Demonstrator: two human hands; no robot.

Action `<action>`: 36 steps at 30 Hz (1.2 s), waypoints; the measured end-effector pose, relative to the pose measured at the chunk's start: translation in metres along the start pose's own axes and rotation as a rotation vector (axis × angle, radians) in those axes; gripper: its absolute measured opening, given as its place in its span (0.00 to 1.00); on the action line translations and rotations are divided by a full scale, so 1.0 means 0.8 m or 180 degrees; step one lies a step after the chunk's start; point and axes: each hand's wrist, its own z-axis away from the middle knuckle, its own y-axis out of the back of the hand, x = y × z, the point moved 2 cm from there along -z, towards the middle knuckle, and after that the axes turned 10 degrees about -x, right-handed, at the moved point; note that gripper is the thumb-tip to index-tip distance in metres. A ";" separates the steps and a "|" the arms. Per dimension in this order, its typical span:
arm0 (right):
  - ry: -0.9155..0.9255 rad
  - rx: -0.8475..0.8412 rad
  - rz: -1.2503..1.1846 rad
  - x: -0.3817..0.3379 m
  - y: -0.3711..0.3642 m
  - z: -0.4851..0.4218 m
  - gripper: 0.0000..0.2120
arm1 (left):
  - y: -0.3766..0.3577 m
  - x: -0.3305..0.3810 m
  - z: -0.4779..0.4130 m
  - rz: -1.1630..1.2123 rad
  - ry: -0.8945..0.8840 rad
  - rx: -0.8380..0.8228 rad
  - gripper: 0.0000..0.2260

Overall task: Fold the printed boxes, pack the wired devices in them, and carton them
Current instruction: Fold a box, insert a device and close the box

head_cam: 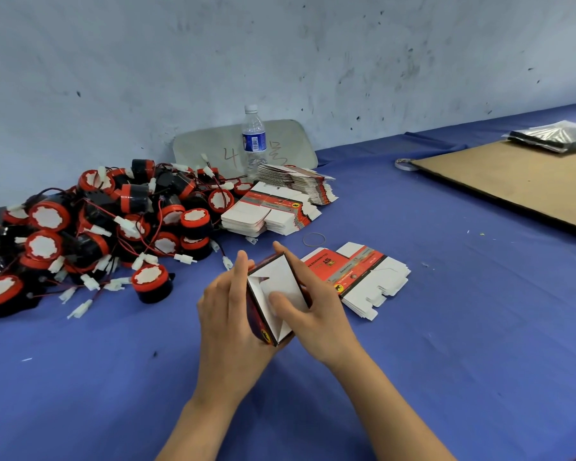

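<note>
With left hand (228, 314) grips printed box (259, 326) from the left, with right hand (316, 314) pinches it, thumb on flap (280, 281). Holds it between palms, long axis pointing away; finds wired devices (137, 197) leftward.

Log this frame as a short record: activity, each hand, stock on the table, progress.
activity: folding one printed box above the blue table
left hand: grips the box's left side
right hand: fingers behind the box, thumb pressing a white flap
wired devices: loose pile at left
flat boxes: one stack beside the right hand, more behind near the water bottle
other: cardboard sheet at right
progress: box not yet closed
</note>
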 end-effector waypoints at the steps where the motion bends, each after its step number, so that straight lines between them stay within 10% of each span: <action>1: 0.0002 -0.0017 -0.0015 0.000 0.001 0.000 0.30 | 0.000 0.000 0.000 -0.0020 0.0001 0.0011 0.54; 17: -0.0353 -0.0011 -0.1151 -0.007 0.012 -0.004 0.18 | 0.003 0.008 0.004 0.0349 -0.0301 0.0050 0.48; 29: -0.0436 -0.1015 -0.2257 -0.002 0.032 -0.005 0.35 | 0.003 0.006 0.004 0.1371 -0.0070 -0.0475 0.52; 36: -0.0430 -0.0769 -0.1430 -0.007 0.040 -0.001 0.38 | -0.005 -0.025 -0.004 0.1093 0.0181 -0.1049 0.54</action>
